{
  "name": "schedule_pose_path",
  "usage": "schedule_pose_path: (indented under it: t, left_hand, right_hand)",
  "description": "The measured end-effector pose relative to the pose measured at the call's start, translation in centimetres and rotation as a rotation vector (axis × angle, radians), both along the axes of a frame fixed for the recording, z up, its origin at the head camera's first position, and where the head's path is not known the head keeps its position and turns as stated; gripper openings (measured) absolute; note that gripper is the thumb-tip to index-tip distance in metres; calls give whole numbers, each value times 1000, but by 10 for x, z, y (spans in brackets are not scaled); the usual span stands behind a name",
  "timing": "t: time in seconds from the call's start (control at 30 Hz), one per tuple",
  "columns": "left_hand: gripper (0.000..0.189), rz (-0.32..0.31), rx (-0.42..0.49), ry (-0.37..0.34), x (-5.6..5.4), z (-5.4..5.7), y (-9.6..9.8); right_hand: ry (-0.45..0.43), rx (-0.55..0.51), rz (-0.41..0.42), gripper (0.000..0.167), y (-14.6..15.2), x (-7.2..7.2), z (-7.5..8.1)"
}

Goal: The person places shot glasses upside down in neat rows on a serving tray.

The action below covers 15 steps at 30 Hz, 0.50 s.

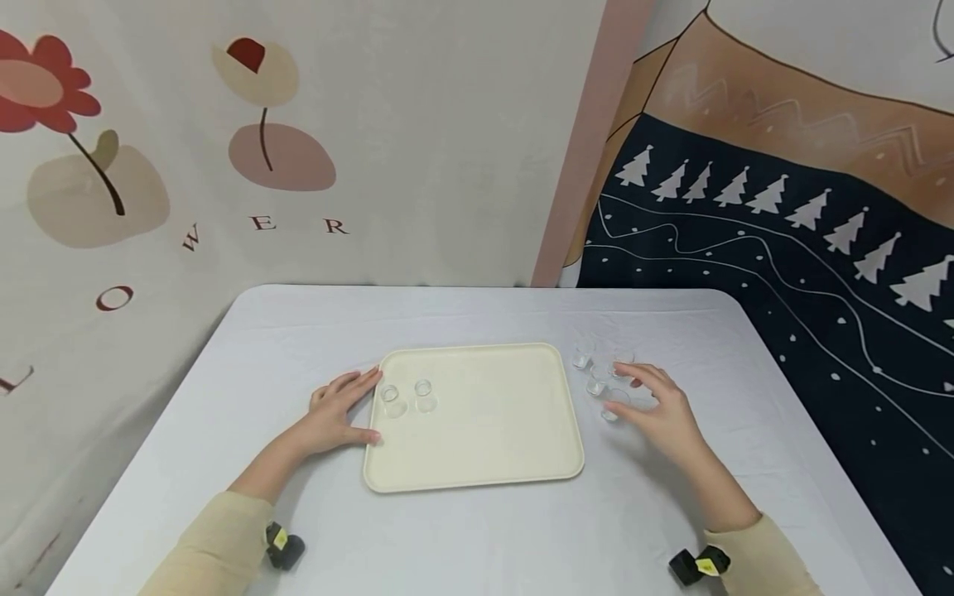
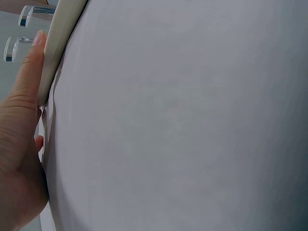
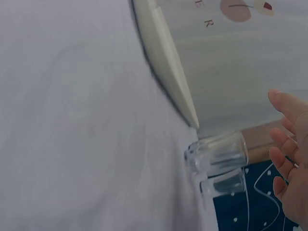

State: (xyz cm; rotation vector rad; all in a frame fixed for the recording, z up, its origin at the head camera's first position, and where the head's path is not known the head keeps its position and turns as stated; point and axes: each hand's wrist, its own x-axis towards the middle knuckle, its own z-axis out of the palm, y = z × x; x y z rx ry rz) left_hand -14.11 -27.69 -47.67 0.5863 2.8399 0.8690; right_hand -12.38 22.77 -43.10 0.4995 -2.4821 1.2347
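Note:
A cream rectangular tray lies on the white-covered table. Against its left edge rests my left hand, fingers extended and thumb spread; in the left wrist view the thumb lies along the tray's rim. Two small clear glasses, one beside the other, stand at the tray's upper left. Several more clear glasses stand in a cluster right of the tray. My right hand hovers over that cluster, thumb and fingers apart. The right wrist view shows it apart from the glasses.
The white tablecloth covers the table, which has rounded far corners. A pale curtain with flower prints hangs behind, and a dark blue cloth with white trees hangs at the right.

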Motion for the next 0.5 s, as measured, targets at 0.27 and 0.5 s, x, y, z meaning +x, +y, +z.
schedule_pose_path:
  t: [0.27,0.5]
  left_hand:
    - [108,1,-2,-19,0,0,0]
    - [108,-5,-6,-15,0,0,-1]
  right_hand:
    - [-48,20,12,55,19,-1,-19]
    - [-164,51,9,52,29,-4,-34]
